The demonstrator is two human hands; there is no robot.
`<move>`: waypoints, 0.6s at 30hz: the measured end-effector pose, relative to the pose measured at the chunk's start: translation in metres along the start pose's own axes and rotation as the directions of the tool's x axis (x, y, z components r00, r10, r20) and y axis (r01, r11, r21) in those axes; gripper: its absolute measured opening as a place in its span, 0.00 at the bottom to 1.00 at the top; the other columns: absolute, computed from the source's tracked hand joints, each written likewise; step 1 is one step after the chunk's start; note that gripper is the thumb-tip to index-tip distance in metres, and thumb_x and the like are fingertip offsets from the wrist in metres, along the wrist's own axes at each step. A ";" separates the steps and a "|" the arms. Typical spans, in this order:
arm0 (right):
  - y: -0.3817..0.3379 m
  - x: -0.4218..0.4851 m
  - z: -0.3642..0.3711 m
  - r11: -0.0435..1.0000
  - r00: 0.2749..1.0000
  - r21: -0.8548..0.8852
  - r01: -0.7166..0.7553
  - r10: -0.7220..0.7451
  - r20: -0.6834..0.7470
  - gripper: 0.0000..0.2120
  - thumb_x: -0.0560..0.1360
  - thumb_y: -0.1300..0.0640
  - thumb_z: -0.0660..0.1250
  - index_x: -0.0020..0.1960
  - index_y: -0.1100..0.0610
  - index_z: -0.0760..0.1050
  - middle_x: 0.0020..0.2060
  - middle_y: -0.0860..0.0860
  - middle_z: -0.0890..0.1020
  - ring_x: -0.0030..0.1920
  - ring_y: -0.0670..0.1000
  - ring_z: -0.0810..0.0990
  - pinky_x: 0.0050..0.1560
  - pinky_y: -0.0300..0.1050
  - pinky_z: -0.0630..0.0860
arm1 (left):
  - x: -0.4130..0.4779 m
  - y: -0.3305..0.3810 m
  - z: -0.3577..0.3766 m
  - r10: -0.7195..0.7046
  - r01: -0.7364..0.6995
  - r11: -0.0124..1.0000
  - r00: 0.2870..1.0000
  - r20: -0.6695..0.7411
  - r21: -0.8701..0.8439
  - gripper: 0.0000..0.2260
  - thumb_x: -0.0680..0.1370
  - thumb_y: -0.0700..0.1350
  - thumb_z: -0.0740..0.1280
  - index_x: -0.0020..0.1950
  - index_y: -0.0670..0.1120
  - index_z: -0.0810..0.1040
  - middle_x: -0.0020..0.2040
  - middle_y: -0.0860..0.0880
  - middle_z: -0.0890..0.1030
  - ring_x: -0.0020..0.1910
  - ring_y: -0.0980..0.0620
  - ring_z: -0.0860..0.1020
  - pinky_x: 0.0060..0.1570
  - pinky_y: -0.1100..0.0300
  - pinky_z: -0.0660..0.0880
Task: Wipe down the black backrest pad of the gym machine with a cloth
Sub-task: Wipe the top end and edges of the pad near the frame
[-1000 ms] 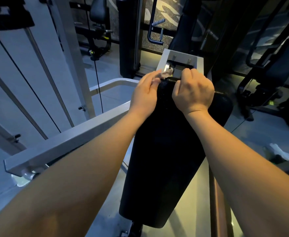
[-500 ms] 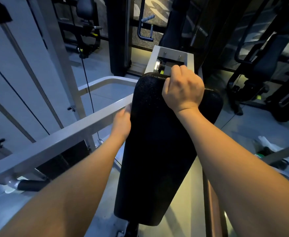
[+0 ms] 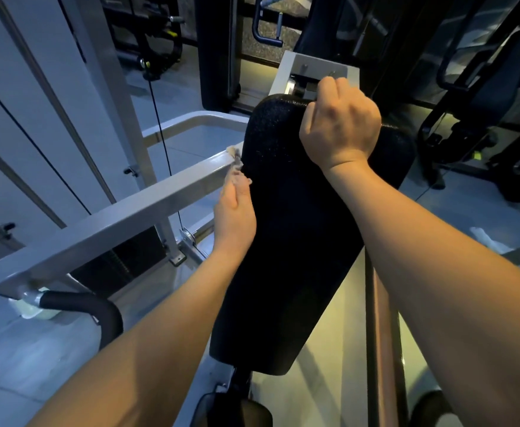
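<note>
— Where was the backrest pad (image 3: 289, 241)?

— It ran down the middle of the frame, from a wide rounded top in the upper centre to a narrower end at the lower centre. It was long, black and matte with a fine pebbled grain, and its top edge caught a little light.

— And the hands?

— The right hand (image 3: 340, 124) was curled over the pad's top edge at upper right of centre, knuckles up, gripping it just in front of a grey metal bracket (image 3: 317, 67). The left hand (image 3: 235, 214) lay against the pad's left edge, about a third of the way down, with a pale, frayed cloth (image 3: 237, 164) pinched at its fingertips.

— Was the cloth on the pad?

— It touched the left edge, right where a grey square bar (image 3: 114, 223) from the lower left met the pad.
</note>
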State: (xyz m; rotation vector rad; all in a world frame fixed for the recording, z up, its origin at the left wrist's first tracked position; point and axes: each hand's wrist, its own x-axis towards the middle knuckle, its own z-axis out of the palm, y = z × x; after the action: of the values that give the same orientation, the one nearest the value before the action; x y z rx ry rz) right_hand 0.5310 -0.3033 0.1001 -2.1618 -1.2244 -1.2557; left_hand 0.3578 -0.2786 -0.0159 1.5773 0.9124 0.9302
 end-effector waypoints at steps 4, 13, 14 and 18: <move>0.001 0.000 -0.003 0.999 1.000 0.040 0.009 -0.009 -0.009 0.11 0.74 0.53 0.59 0.43 0.57 0.77 0.36 0.55 0.80 0.33 0.60 0.78 0.34 0.46 0.63 | -0.035 -0.050 0.006 0.012 -0.064 0.936 0.989 0.149 0.347 0.21 0.85 0.45 0.55 0.79 0.45 0.60 0.78 0.46 0.60 0.77 0.46 0.59 0.72 0.58 0.57; 0.010 -0.006 -0.027 0.981 0.994 0.183 0.071 -0.084 0.064 0.10 0.73 0.57 0.58 0.50 0.60 0.74 0.42 0.57 0.78 0.42 0.60 0.76 0.40 0.51 0.65 | -0.035 0.010 -0.026 0.209 -0.270 0.863 0.960 0.185 0.426 0.22 0.82 0.32 0.55 0.75 0.42 0.69 0.81 0.44 0.59 0.81 0.45 0.53 0.79 0.52 0.53; 0.014 -0.013 -0.033 0.971 0.994 0.221 0.091 -0.103 0.045 0.13 0.72 0.57 0.58 0.52 0.61 0.74 0.46 0.58 0.78 0.47 0.61 0.75 0.45 0.52 0.68 | -0.028 0.024 -0.027 0.276 -0.316 0.849 0.949 0.156 0.424 0.21 0.82 0.32 0.55 0.74 0.42 0.71 0.81 0.45 0.60 0.81 0.44 0.54 0.78 0.48 0.56; 0.037 -0.078 -0.044 0.948 0.969 0.233 0.217 -0.238 0.066 0.19 0.68 0.57 0.63 0.58 0.59 0.74 0.59 0.57 0.70 0.61 0.60 0.68 0.62 0.56 0.67 | 0.002 0.061 -0.009 0.440 -0.453 0.764 0.887 0.142 0.460 0.23 0.81 0.32 0.56 0.76 0.43 0.67 0.82 0.47 0.53 0.81 0.47 0.48 0.78 0.53 0.53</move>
State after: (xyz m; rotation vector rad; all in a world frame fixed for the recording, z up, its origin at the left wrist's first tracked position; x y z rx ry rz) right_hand 0.5200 -0.3922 0.0632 -1.9782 -1.6104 -1.0505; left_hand 0.3562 -0.2836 0.0459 2.3080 0.7956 1.0561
